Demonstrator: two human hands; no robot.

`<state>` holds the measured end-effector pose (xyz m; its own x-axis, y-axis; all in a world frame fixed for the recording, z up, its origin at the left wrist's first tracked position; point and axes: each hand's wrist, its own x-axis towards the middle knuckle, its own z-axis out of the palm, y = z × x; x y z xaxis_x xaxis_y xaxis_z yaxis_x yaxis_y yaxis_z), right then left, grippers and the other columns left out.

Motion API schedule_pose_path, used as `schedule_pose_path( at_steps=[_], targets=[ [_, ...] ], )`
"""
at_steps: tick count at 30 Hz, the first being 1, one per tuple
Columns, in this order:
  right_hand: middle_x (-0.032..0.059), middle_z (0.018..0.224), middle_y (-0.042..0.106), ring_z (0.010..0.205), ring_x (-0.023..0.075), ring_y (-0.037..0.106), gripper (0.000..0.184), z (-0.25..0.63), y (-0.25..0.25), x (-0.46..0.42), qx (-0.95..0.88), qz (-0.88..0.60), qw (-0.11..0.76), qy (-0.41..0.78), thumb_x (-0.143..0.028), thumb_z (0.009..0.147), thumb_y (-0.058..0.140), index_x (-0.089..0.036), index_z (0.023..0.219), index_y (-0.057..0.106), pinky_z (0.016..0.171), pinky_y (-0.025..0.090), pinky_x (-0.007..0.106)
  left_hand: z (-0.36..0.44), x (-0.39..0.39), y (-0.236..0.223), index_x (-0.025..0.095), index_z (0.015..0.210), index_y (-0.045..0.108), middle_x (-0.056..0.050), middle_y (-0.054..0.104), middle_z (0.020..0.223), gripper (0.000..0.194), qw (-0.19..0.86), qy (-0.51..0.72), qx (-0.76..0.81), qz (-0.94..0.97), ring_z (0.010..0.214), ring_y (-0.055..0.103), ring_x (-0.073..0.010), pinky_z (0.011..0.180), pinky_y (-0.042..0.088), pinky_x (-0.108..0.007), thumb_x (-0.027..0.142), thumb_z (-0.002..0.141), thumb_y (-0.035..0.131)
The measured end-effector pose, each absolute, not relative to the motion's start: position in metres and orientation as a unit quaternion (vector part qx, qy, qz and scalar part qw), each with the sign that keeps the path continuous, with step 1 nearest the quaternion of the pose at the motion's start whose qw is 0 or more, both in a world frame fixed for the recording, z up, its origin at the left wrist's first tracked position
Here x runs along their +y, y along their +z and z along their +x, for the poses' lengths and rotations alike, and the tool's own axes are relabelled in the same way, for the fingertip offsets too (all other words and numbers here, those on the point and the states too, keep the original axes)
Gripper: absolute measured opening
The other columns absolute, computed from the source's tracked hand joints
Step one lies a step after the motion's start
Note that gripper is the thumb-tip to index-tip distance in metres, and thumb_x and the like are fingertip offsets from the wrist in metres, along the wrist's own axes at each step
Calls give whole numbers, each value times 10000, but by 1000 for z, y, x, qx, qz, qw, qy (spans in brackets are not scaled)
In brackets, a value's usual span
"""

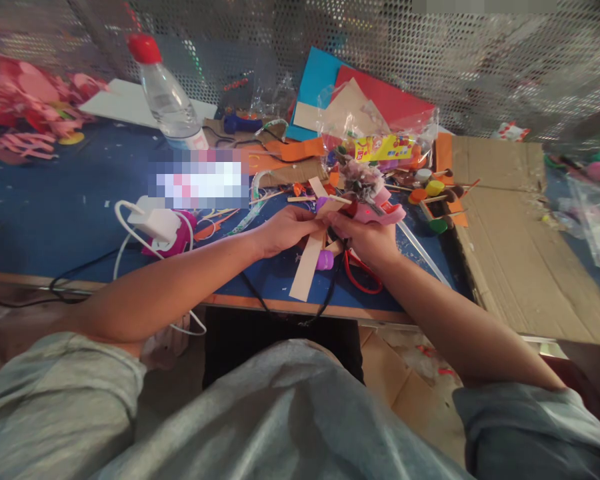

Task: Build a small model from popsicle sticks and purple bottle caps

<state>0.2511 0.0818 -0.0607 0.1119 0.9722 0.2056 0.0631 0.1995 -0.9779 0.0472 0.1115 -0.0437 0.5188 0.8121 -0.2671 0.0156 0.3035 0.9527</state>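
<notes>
While 1 red-capped bottle stood at left, the left hand, nearly closed, pinched 1 beige strip over the blue table; the right hand, similarly closed, pinched it too; 1 red loop lay just below; cardboard lay farther right.

That person wears the one camera on their head. It looks forward and down over the table's near edge. The grey shirt is closest. The left hand and right hand are farther off, mid-view. Past the far edge, it sees a wall full of little holes.
</notes>
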Motion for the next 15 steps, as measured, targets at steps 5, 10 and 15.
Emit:
schedule_pose_path(
  at_steps=[5, 10, 15],
  targets=[
    [31, 935, 797, 912, 262, 755, 419, 252, -64, 82, -541, -479, 559, 406, -623, 779, 1009, -277, 883, 797, 905, 677, 478, 48, 111, -44, 115, 832, 839, -68, 810, 766, 316, 702, 291, 396, 516, 605, 706, -133, 618, 545, -255, 373, 977, 950],
    [15, 926, 783, 876, 236, 734, 425, 252, -64, 82, -528, -486, 561, 412, -596, 752, 1026, -271, 878, 781, 910, 660, 465, 48, 111, -43, 112, 815, 824, -47, 771, 726, 354, 698, 288, 401, 518, 595, 676, -123, 623, 528, -258, 402, 971, 955],
    [23, 900, 771, 984, 274, 762, 415, 251, -60, 81, -546, -476, 563, 399, -588, 785, 1013, -271, 846, 753, 904, 680, 454, 48, 111, -43, 116, 857, 836, -42, 778, 753, 306, 704, 283, 406, 510, 612, 684, -126, 634, 529, -263, 374, 974, 952]
  ],
)
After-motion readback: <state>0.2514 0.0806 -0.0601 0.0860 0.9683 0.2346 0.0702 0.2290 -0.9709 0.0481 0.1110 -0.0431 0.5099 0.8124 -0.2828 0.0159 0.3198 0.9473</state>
